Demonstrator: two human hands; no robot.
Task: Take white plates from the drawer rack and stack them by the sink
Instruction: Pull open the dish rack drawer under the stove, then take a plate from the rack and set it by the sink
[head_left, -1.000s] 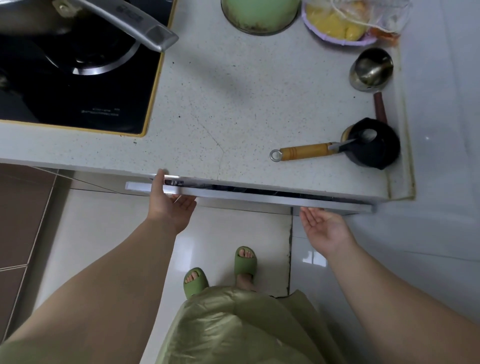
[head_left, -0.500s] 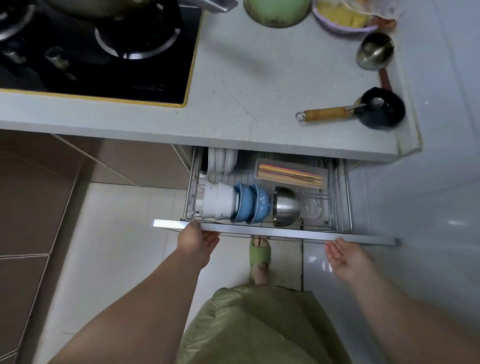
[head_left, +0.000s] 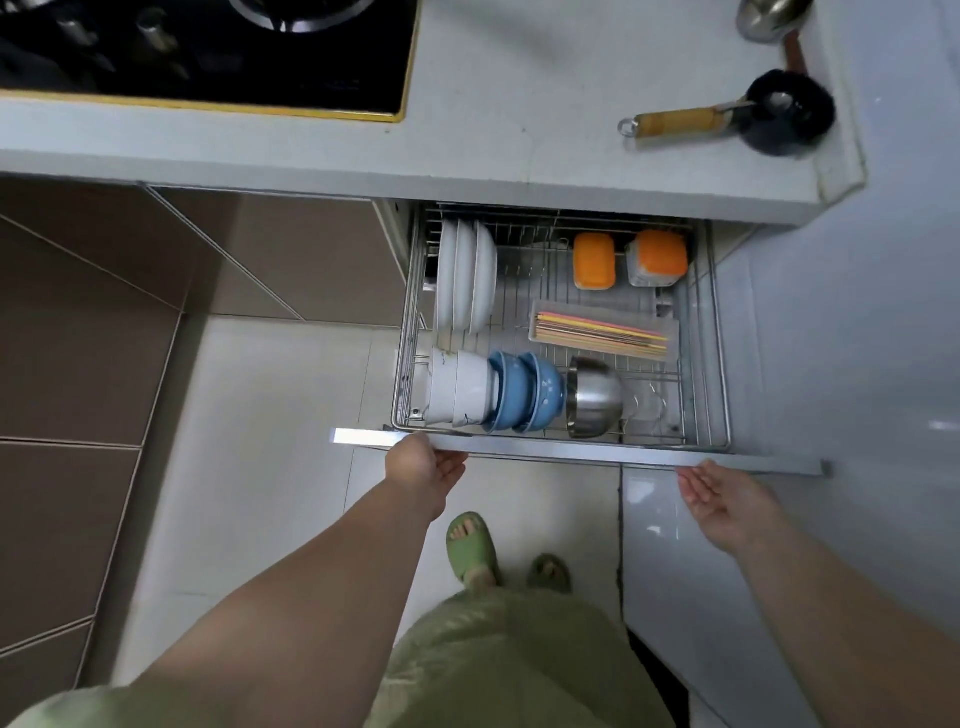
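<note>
Three plates (head_left: 466, 275) now show at the rack's (head_left: 719, 364) back left corner.
The drawer has come out; left hand (head_left: 423, 467) grips its front bar (head_left: 571, 451), right hand (head_left: 719, 501) open, free.

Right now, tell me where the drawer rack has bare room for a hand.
Free: bare wire between the white plates and the orange containers, and right of the steel bowl. Crowded: the front left, where white bowls and blue bowls nest.

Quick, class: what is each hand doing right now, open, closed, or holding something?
Left hand: grip closed on the drawer front.
Right hand: open, palm up, holding nothing.
</note>
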